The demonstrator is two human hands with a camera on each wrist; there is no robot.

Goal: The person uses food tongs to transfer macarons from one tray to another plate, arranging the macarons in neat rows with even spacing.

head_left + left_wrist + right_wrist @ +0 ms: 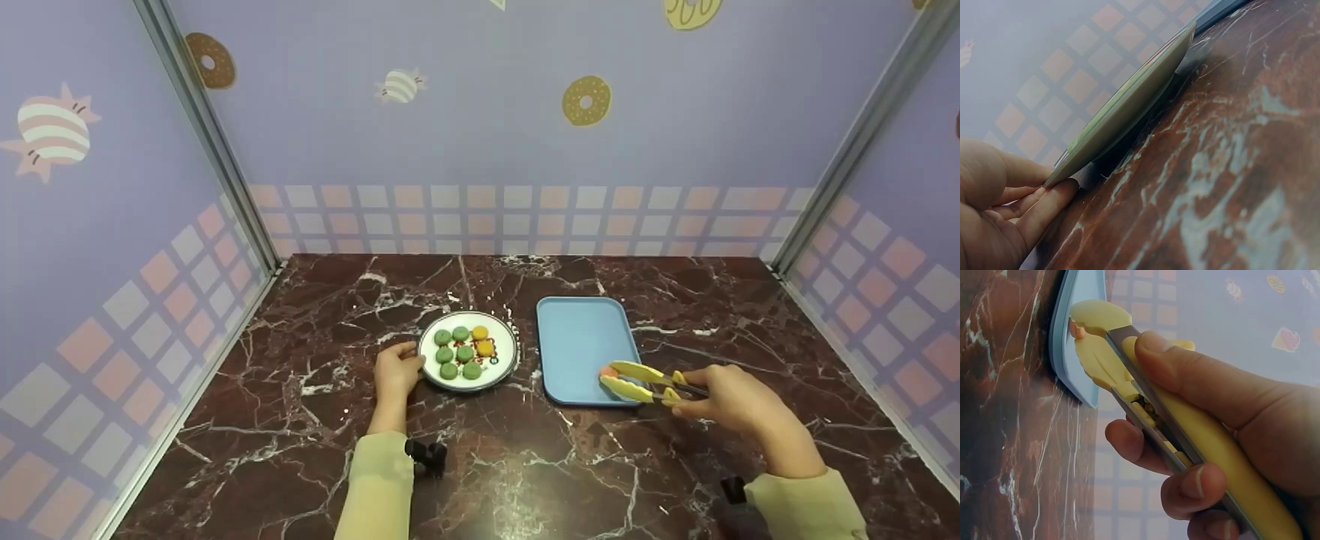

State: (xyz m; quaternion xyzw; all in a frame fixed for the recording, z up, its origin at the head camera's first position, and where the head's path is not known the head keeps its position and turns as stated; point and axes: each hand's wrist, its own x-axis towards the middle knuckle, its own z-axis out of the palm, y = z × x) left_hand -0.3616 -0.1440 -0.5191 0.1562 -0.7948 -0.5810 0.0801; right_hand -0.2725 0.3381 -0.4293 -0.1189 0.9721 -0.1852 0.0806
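Note:
My left hand point(397, 369) pinches the left rim of a round white plate point(448, 384) with a dark edge. In the left wrist view the fingers point(1044, 211) lie against the rim of the plate point(1129, 107). Several green round pieces point(445, 355) and two orange-yellow pieces point(486, 347) sit on it. My right hand point(739, 397) grips yellow tongs point(637, 371) with metal arms. Between the tong tips is a small pinkish-orange piece point(608, 371), at the lower right of a blue tray point(581, 337). The tips partly hide this piece point(1077, 330) in the right wrist view.
Plate and tray stand side by side on a dark red marbled table point(510, 450), a narrow gap between them. A patterned back wall point(487, 135) and side walls enclose the table. Black wrist cameras sit at both cuffs.

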